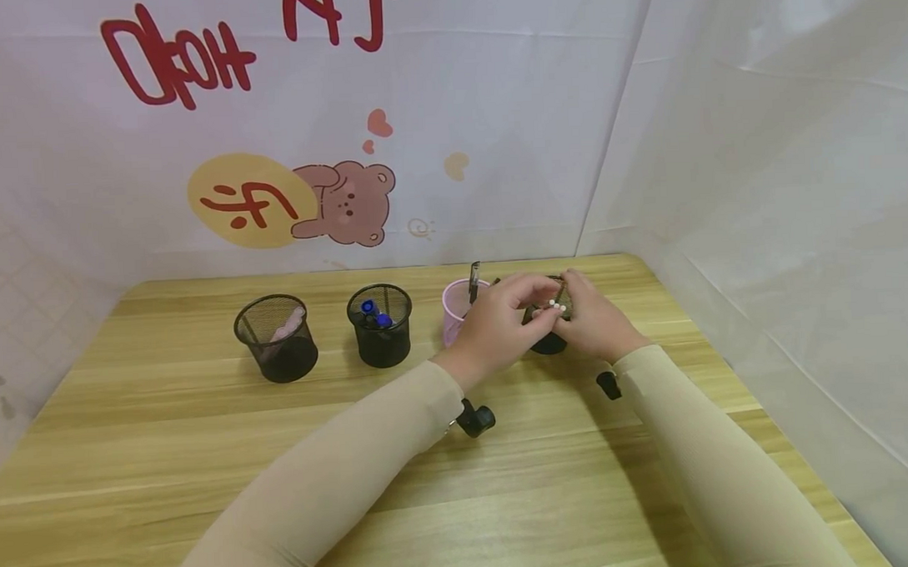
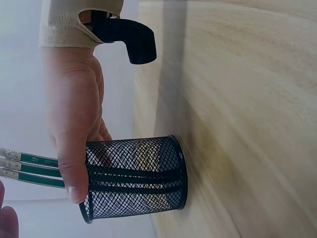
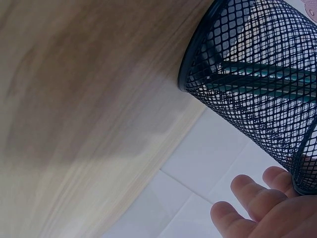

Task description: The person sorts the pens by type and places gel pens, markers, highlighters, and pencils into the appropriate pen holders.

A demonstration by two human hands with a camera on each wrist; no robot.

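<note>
Three green pencils (image 2: 42, 171) with white eraser ends stand in a black mesh pencil holder (image 2: 133, 178) on the table. My left hand (image 1: 500, 323) curls round the holder's upper part from the left; in the left wrist view its thumb (image 2: 73, 173) crosses in front of the pencils at the rim. My right hand (image 1: 594, 324) is on the holder's other side, close to the pencil ends. Its loosely extended fingers (image 3: 252, 201) show near the rim in the right wrist view; its thumb is out of that view.
A pink holder (image 1: 452, 317) with a dark pen (image 1: 474, 281) stands just left of my left hand. Farther left are a black mesh holder (image 1: 383, 344) with blue-capped items and another (image 1: 287, 360) with a pale pink item. White curtains (image 1: 766, 181) border the wooden table (image 1: 432, 526).
</note>
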